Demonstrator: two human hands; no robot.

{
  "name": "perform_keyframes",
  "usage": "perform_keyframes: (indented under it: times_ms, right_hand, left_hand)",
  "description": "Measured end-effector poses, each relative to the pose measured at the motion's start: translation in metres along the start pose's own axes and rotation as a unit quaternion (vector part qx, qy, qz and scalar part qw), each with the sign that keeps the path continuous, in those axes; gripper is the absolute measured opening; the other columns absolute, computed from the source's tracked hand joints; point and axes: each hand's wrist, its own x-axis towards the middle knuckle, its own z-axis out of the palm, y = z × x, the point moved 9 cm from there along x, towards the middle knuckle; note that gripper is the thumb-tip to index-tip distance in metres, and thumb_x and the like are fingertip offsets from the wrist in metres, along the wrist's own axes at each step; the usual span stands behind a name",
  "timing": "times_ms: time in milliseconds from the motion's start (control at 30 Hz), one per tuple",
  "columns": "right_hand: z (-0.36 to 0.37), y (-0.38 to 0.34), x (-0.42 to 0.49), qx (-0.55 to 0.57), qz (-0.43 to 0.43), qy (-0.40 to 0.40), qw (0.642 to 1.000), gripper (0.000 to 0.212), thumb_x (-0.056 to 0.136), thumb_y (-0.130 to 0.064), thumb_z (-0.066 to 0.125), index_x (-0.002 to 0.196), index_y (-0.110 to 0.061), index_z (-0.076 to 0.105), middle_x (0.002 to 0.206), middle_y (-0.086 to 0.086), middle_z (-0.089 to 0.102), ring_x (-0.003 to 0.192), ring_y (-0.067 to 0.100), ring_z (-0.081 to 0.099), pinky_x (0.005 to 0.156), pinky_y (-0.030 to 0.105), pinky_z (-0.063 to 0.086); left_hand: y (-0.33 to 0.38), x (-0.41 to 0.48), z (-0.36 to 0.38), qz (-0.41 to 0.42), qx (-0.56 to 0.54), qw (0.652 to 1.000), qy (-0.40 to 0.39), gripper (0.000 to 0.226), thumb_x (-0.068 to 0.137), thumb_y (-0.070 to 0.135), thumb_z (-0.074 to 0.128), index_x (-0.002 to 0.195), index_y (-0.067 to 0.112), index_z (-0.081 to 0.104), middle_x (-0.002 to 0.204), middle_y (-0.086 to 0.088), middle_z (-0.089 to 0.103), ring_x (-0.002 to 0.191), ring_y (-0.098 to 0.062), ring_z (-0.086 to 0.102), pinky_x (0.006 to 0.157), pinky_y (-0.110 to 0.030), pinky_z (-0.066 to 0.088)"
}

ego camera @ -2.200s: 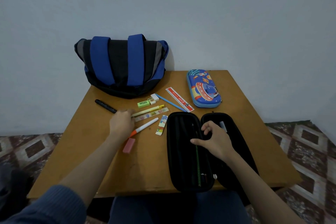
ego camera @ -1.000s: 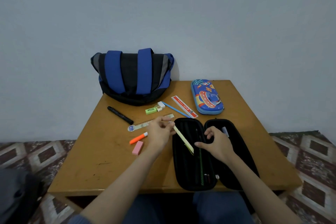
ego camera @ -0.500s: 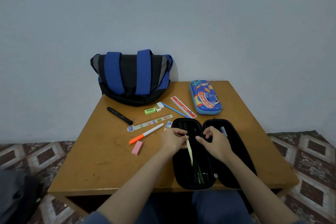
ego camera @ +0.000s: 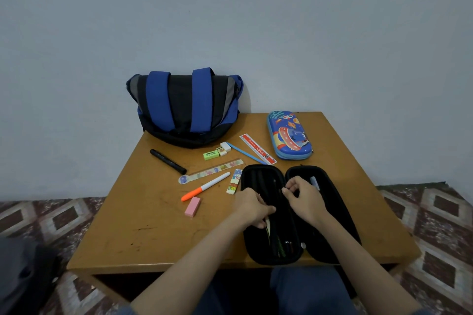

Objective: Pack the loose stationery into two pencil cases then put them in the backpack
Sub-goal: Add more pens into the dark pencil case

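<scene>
A black pencil case (ego camera: 332, 235) lies open at the table's front edge, with several pens in its left half. My left hand (ego camera: 252, 208) pinches a yellow pencil (ego camera: 268, 228) and holds it down into that half. My right hand (ego camera: 304, 199) grips the case's middle spine. A closed blue cartoon pencil case (ego camera: 289, 135) sits at the back right. The blue and black backpack (ego camera: 186, 107) stands at the back against the wall.
On the wooden table (ego camera: 133, 233), left of the black case, lie a black marker (ego camera: 167, 161), green eraser (ego camera: 211, 155), two small white erasers (ego camera: 225, 147), blue pencil (ego camera: 245, 153), red ruler (ego camera: 258, 149), patterned ruler (ego camera: 211, 174), orange-capped pen (ego camera: 206, 186), printed eraser (ego camera: 234, 181) and pink eraser (ego camera: 192, 206).
My left hand picked the yellow pencil off the table, carried it right and lowered it into the black case's left half. My right hand stayed on the case.
</scene>
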Motion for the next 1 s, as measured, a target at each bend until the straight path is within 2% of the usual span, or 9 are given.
perform_keyframes:
  times_ms: [167, 367, 467, 567, 600, 700, 767, 900, 1000]
  right_hand:
    - [-0.001, 0.001, 0.0, 0.001, 0.001, 0.003, 1.0, 0.011, 0.09, -0.024, 0.059, 0.089, -0.016, 0.051, 0.082, -0.001, 0.055, 0.081, 0.013, 0.052, 0.06, 0.017, 0.036]
    - [-0.001, 0.001, -0.001, 0.0, 0.004, 0.001, 1.0, 0.014, 0.089, -0.027, 0.06, 0.09, -0.017, 0.05, 0.082, -0.003, 0.053, 0.081, 0.012, 0.052, 0.059, 0.012, 0.035]
    - [-0.001, 0.0, -0.002, 0.001, 0.008, 0.001, 1.0, 0.021, 0.085, -0.033, 0.065, 0.09, -0.019, 0.05, 0.082, -0.005, 0.051, 0.083, 0.012, 0.052, 0.062, 0.019, 0.037]
    - [-0.001, 0.0, -0.004, 0.003, 0.013, -0.004, 1.0, 0.033, 0.077, -0.04, 0.072, 0.092, -0.018, 0.051, 0.085, -0.005, 0.052, 0.083, 0.012, 0.053, 0.068, 0.024, 0.041]
    - [-0.001, 0.0, -0.004, 0.003, 0.014, -0.006, 1.0, 0.037, 0.075, -0.041, 0.074, 0.093, -0.018, 0.051, 0.085, -0.005, 0.052, 0.083, 0.012, 0.053, 0.068, 0.024, 0.041]
    - [-0.001, -0.001, -0.005, -0.004, 0.013, -0.006, 1.0, 0.043, 0.069, -0.04, 0.079, 0.092, -0.018, 0.051, 0.087, -0.003, 0.053, 0.082, 0.014, 0.054, 0.068, 0.026, 0.042]
    - [-0.001, -0.002, -0.004, -0.01, 0.013, -0.003, 1.0, 0.044, 0.067, -0.039, 0.08, 0.091, -0.017, 0.051, 0.087, -0.002, 0.053, 0.082, 0.014, 0.053, 0.069, 0.029, 0.043]
    - [0.0, -0.001, -0.004, -0.008, 0.019, -0.01, 1.0, 0.046, 0.067, -0.04, 0.08, 0.093, -0.016, 0.051, 0.087, -0.003, 0.052, 0.083, 0.015, 0.054, 0.071, 0.03, 0.043]
    - [0.0, -0.001, -0.004, -0.01, 0.014, -0.013, 1.0, 0.046, 0.068, -0.041, 0.08, 0.093, -0.016, 0.051, 0.086, -0.003, 0.051, 0.084, 0.015, 0.054, 0.072, 0.03, 0.042]
  left_hand:
    - [0.007, -0.002, 0.003, 0.046, 0.093, 0.994, 0.039, 0.032, 0.081, 0.036, 0.069, 0.061, 0.015, 0.057, 0.055, 0.003, 0.058, 0.049, -0.005, 0.054, 0.061, -0.018, 0.048]
    - [0.001, -0.002, 0.011, 0.048, 0.044, 0.997, 0.029, 0.029, 0.08, 0.023, 0.072, 0.06, 0.016, 0.053, 0.063, 0.002, 0.055, 0.057, -0.007, 0.052, 0.055, -0.018, 0.043]
    - [-0.005, -0.003, 0.011, 0.032, -0.01, 0.999, 0.04, 0.019, 0.082, 0.015, 0.069, 0.076, 0.017, 0.051, 0.084, -0.003, 0.057, 0.07, -0.014, 0.056, 0.066, -0.026, 0.05]
    - [-0.002, -0.004, 0.009, 0.035, 0.002, 0.998, 0.046, 0.028, 0.084, 0.012, 0.067, 0.104, 0.015, 0.048, 0.106, -0.011, 0.059, 0.065, -0.015, 0.059, 0.058, -0.025, 0.053]
    - [-0.001, -0.004, 0.008, 0.035, 0.029, 0.998, 0.051, 0.033, 0.084, 0.013, 0.067, 0.111, 0.015, 0.048, 0.108, -0.011, 0.059, 0.065, -0.017, 0.061, 0.056, -0.026, 0.055]
    - [0.003, -0.004, 0.003, 0.049, 0.12, 0.988, 0.086, 0.044, 0.081, 0.02, 0.071, 0.117, 0.016, 0.047, 0.108, -0.008, 0.06, 0.089, -0.024, 0.065, 0.072, -0.033, 0.056]
    - [0.006, -0.003, -0.001, 0.07, 0.137, 0.983, 0.098, 0.047, 0.078, 0.025, 0.074, 0.117, 0.017, 0.048, 0.106, -0.006, 0.063, 0.094, -0.021, 0.063, 0.075, -0.03, 0.053]
    - [0.003, -0.001, -0.038, 0.092, 0.085, 0.983, 0.134, 0.029, 0.084, 0.028, 0.068, 0.108, 0.018, 0.056, 0.095, 0.003, 0.063, 0.086, -0.01, 0.059, 0.072, -0.023, 0.049]
    - [-0.019, 0.006, -0.084, 0.083, 0.076, 0.974, 0.197, 0.017, 0.088, 0.024, 0.063, 0.103, 0.016, 0.063, 0.098, 0.002, 0.067, 0.085, -0.009, 0.059, 0.075, -0.024, 0.052]
